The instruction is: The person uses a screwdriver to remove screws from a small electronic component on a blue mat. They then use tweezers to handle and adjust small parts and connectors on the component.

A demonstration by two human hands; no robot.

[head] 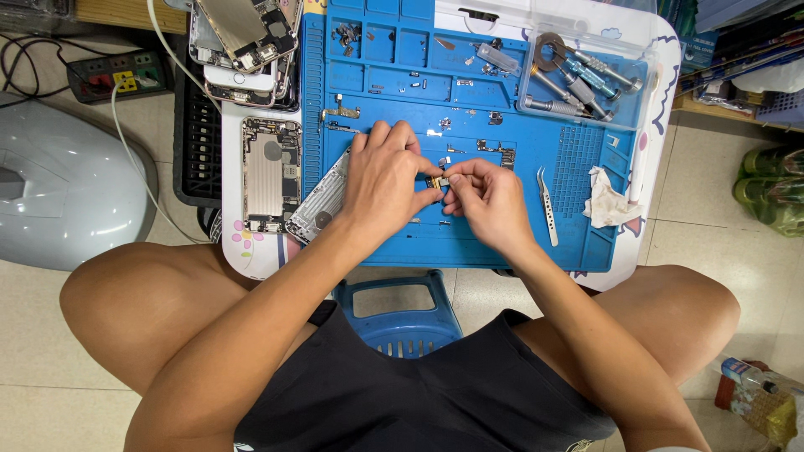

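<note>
Looking down from the head camera, I see both hands meet over the middle of a blue repair mat (394, 243) spread on a small white table (239, 251). The left hand (383, 172) and the right hand (490, 201) pinch a small dark phone part (437, 180) between thumb and fingertips, each hand closed on it from its own side, the part held just above the mat's centre. At 9 o'clock from the hands an opened phone (270, 176) lies flat, its circuit boards and metal shielding exposed, and a silver phone frame (322, 201) leans partly under the left wrist. At 11 o'clock a stack of dismantled phones (247, 42) sits at the table's far corner. At 3 o'clock, just beside the right hand, a pair of tweezers (547, 205) lies on the mat, and farther out at 3 o'clock is a crumpled white tissue (607, 201). At 1 o'clock a clear tray holds metal screwdrivers (578, 79). Small screws and brackets (343, 111) are scattered across the mat's moulded compartments at 12 o'clock. Below the table edge, at 6 o'clock, a blue plastic stool (402, 314) shows between the knees. A power strip (121, 77) rests on the floor at 10 o'clock.
</note>
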